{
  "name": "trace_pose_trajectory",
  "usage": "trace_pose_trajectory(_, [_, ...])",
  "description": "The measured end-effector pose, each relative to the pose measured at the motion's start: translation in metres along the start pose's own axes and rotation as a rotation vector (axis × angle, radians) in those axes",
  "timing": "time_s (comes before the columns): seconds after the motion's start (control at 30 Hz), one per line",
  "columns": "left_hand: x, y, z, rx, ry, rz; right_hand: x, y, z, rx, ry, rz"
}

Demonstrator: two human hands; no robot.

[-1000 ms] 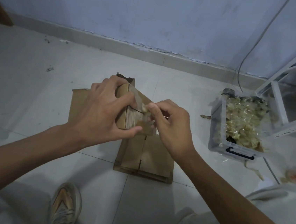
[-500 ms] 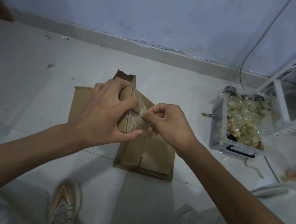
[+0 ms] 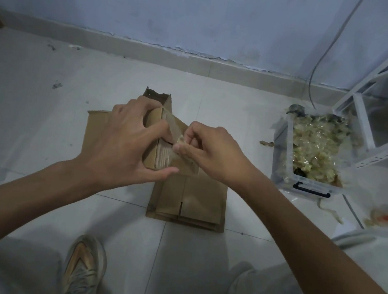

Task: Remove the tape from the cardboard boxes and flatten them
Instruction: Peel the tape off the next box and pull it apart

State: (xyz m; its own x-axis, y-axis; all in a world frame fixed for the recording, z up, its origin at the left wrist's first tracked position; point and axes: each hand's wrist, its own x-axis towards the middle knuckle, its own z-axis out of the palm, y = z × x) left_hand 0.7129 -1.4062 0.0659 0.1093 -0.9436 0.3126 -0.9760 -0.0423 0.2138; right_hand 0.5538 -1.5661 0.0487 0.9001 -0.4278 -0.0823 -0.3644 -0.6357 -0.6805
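Observation:
My left hand [image 3: 126, 144] grips a small brown cardboard box [image 3: 160, 157], held in the air above the floor, fingers over its top and thumb under its near edge. My right hand [image 3: 211, 151] pinches the crumpled end of a strip of clear tape [image 3: 174, 130] between thumb and fingertips. The strip runs taut from the pinch up to the box's top edge. Below the held box, flattened cardboard boxes [image 3: 190, 199] lie stacked on the white tiled floor.
A clear plastic bin [image 3: 309, 183] full of crumpled used tape stands on the floor at the right, beside a white metal rack [image 3: 379, 152]. A cable [image 3: 316, 64] hangs down the blue wall. My shoe [image 3: 85, 264] and knees fill the bottom edge.
My right hand has pulled the tape end up and a little left, peeling more of the strip off the box. My left hand keeps the same hold on the box.

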Motion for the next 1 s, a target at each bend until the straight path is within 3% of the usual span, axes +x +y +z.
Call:
trace_pose_trajectory(0.07, [-0.002,0.001,0.004,-0.020,-0.028,0.033,0.002,0.007,-0.004,-0.280,-0.035,-0.094])
trace_pose_trajectory(0.13, [-0.005,0.002,0.006,-0.049,-0.018,0.016,0.000,0.010,-0.004,-0.294,0.006,-0.157])
trace_pose_trajectory(0.2, [-0.006,0.004,0.003,-0.056,0.033,-0.016,-0.001,0.010,0.001,-0.057,0.109,-0.129])
trace_pose_trajectory(0.27, [-0.005,0.004,-0.001,-0.043,0.080,-0.035,0.000,0.004,0.009,0.290,0.216,0.014])
trace_pose_trajectory(0.33, [-0.004,0.003,-0.004,-0.032,0.085,-0.041,-0.001,0.000,0.017,0.644,0.197,0.234])
trace_pose_trajectory(0.4, [-0.006,0.002,-0.002,-0.021,0.052,-0.033,-0.007,-0.001,0.023,0.844,0.099,0.386])
trace_pose_trajectory(0.53, [-0.008,-0.001,0.001,-0.100,-0.002,-0.054,-0.011,-0.001,0.021,0.626,0.161,0.330])
trace_pose_trajectory(0.73, [-0.005,-0.009,0.002,-0.145,-0.099,-0.089,-0.005,0.001,0.014,0.594,0.199,0.287])
trace_pose_trajectory(0.87, [-0.004,-0.010,0.002,0.081,-0.196,-0.008,-0.005,0.004,0.015,0.587,0.148,0.294])
trace_pose_trajectory(1.0, [0.000,-0.011,0.000,0.314,-0.283,0.015,-0.005,0.008,0.014,0.873,-0.008,0.347])
